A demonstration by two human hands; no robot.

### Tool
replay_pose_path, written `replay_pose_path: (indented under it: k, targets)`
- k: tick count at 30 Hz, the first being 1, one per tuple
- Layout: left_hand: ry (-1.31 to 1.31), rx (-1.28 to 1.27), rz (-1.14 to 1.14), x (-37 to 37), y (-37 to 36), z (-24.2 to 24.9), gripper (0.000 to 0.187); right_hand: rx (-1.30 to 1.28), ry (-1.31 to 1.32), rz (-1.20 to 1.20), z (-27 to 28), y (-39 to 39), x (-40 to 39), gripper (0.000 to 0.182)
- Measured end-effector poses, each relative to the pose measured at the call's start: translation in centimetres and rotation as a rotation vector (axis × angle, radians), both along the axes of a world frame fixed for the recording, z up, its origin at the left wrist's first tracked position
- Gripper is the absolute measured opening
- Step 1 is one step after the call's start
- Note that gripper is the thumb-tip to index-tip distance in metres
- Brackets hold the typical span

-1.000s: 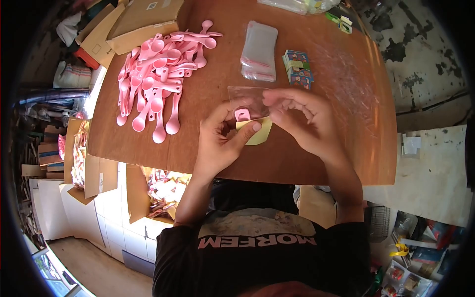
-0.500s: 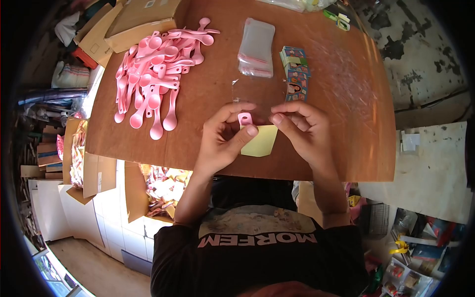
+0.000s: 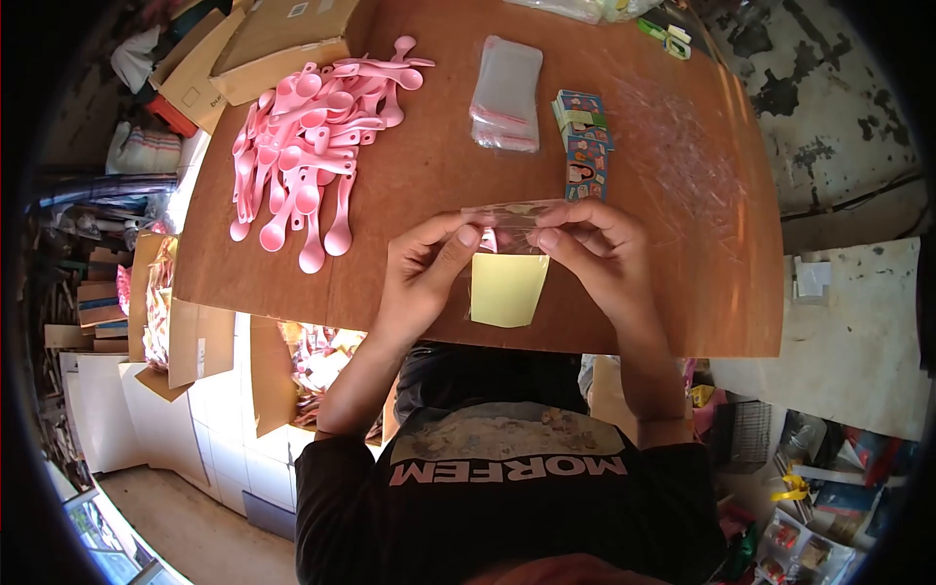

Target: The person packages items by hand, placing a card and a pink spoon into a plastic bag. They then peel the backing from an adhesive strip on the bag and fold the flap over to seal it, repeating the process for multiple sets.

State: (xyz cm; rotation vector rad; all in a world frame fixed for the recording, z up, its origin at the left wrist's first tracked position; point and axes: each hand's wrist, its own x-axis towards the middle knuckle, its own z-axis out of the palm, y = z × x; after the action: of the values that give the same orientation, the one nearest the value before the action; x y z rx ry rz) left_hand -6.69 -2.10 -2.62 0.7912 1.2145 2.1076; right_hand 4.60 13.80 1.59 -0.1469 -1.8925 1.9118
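Note:
A clear plastic bag [image 3: 515, 216] is stretched between my two hands near the table's front edge. Inside it sits a pale yellow card [image 3: 509, 290], and the pink handle end of a spoon [image 3: 488, 238] shows just above the card; the rest of the spoon is hidden. My left hand [image 3: 425, 276] pinches the bag's left upper side between thumb and fingers. At the right upper side, my right hand [image 3: 599, 255] grips the bag the same way. The bag's thin top part stands up between the fingertips and catches the light.
Pink measuring spoons [image 3: 307, 156] lie heaped at the left by a cardboard box [image 3: 288, 49]. Ahead are a stack of clear bags [image 3: 507, 93] and printed cards [image 3: 585, 146]. Clear plastic scraps [image 3: 682, 146] spread at the right; green-handled scissors [image 3: 667, 37] lie at the back.
My left thumb has moved up off the card to the bag's upper edge. The card hangs slightly lower and more in view, the spoon handle shows less, and the bag's top is pulled taut.

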Motion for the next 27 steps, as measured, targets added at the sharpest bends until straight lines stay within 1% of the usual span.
replay_pose_path:
  k: [1,5,7,9,10,11,12,13,15,17,18,19,22,24,25,27]
  targets:
    - [-0.054,0.016,-0.06,-0.1,-0.2,-0.1,0.024,0.0,0.001,0.0,0.0,0.0,0.0,0.015]
    - [-0.039,-0.07,-0.097,-0.7,-0.9,0.2,0.025,0.059,-0.032,-0.006,-0.2,0.3,0.4,0.014]
    - [-0.134,-0.075,-0.214,-1.1,-1.1,0.6,0.023,0.078,-0.039,0.014,-0.2,0.4,0.5,0.013]
    - [-0.165,-0.064,-0.194,-0.8,-1.1,0.7,0.021,-0.091,-0.106,0.037,0.2,0.4,0.5,0.011]
    - [-0.195,-0.052,-0.174,-0.8,-1.1,0.6,0.02,-0.093,-0.107,0.036,0.3,0.4,0.6,0.011]
    - [-0.196,-0.053,-0.173,-1.0,-1.3,0.3,0.02,-0.036,-0.096,0.057,0.3,0.5,0.7,0.012]
    - [-0.145,-0.04,-0.212,-1.5,-1.5,-0.2,0.02,0.022,-0.085,0.077,0.3,0.6,0.7,0.012]
    - [-0.094,-0.027,-0.25,-1.8,-1.7,-0.4,0.02,0.022,-0.086,0.078,0.1,0.9,0.7,0.012]
    - [-0.124,-0.018,-0.257,-1.6,-1.7,0.1,0.019,0.108,0.021,0.145,-0.4,1.4,0.6,0.015]
    - [-0.152,-0.01,-0.266,-1.6,-1.7,0.3,0.019,0.118,0.04,0.167,-0.4,1.5,0.5,0.016]
    - [-0.116,-0.001,-0.27,-1.8,-1.7,0.1,0.018,0.129,0.058,0.189,-0.4,1.5,0.5,0.017]
    - [-0.081,0.007,-0.275,-1.9,-1.8,-0.1,0.018,0.129,0.057,0.188,-0.3,1.4,0.5,0.017]
    - [-0.086,0.035,-0.262,-1.7,-1.7,0.1,0.019,0.148,0.053,0.184,0.3,1.1,0.5,0.021]
    - [-0.089,0.032,-0.265,-1.9,-1.8,-0.1,0.019,0.235,0.039,0.178,0.8,1.0,0.5,0.023]
    - [-0.091,0.028,-0.268,-2.0,-1.8,-0.3,0.019,0.235,0.038,0.178,0.9,1.0,0.5,0.023]
    - [-0.111,0.055,-0.279,-2.2,-1.8,-0.6,0.019,0.375,0.017,0.166,1.1,1.1,0.6,0.023]
